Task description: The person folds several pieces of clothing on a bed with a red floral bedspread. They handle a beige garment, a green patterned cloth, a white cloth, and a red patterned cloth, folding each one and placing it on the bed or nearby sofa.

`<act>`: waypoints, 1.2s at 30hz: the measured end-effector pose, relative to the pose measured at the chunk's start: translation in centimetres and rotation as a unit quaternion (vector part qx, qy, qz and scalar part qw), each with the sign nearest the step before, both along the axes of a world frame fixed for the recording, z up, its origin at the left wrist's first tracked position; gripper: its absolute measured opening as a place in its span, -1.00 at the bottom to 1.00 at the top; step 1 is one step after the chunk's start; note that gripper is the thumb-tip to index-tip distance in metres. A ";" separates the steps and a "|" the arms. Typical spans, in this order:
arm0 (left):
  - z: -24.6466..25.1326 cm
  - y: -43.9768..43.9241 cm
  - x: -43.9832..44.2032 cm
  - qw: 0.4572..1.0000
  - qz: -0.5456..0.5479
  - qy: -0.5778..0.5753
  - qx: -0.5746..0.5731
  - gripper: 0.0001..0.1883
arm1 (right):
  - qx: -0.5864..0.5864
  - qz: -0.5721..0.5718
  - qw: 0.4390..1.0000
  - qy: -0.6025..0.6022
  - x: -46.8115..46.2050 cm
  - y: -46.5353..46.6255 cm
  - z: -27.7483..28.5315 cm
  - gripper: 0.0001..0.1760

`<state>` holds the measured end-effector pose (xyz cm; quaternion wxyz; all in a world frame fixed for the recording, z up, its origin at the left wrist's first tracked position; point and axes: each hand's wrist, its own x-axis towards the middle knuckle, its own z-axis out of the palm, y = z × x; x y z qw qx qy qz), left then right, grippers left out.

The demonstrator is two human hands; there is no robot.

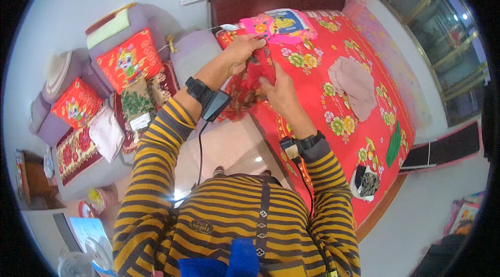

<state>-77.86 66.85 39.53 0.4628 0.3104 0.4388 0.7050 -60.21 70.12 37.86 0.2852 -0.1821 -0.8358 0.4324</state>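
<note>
A thin red patterned cloth (244,95) hangs bunched above the near side of the bed. Its upper edge is pinched in my left hand (244,52), thumb pointing right. Lower and to the right, my right hand (283,91) grips the side of the same cloth, with some fingertips hidden behind it. The lower part falls in loose, blurred folds over the bed edge and the floor. Beneath and to the right spreads a red floral bedsheet (304,81).
On the bed are a dusty-pink garment (355,85), a green cloth (393,145), a black-and-white bundle (367,183) and a pink folded textile (254,27). A grey-purple sofa (195,52) at left carries red cushions (131,60) and folded cloths. Pale floor tiles (222,144) lie between.
</note>
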 end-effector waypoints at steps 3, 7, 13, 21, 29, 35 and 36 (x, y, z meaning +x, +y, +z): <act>-0.5 1.8 1.6 0.994 0.036 0.093 -0.047 -0.77 | -0.226 0.050 0.973 0.001 3.3 4.0 -1.1 -0.70; -0.3 3.0 0.8 0.988 -0.020 0.151 -0.038 -0.73 | 0.024 -0.023 0.996 0.084 6.1 9.1 -0.3 -0.78; 0.8 1.2 -1.6 0.934 -0.120 0.335 -0.036 -0.71 | -0.163 -0.121 0.979 0.034 10.0 13.7 3.9 -0.83; 1.1 2.3 -1.7 0.789 -0.090 0.607 0.001 -0.77 | -0.177 -0.150 0.972 0.019 13.7 14.8 5.4 -0.82; 0.7 4.4 -3.7 0.811 -0.056 0.581 -0.043 -0.81 | -0.167 -0.206 0.964 0.001 17.7 15.4 4.3 -0.80; -0.5 6.6 -3.4 0.811 -0.025 0.584 -0.001 -0.74 | -0.149 -0.251 0.956 -0.011 20.0 17.1 2.6 -0.82; -0.6 7.0 -3.3 0.788 -0.019 0.615 0.002 -0.76 | -0.155 -0.253 0.955 -0.004 20.3 17.2 2.5 -0.83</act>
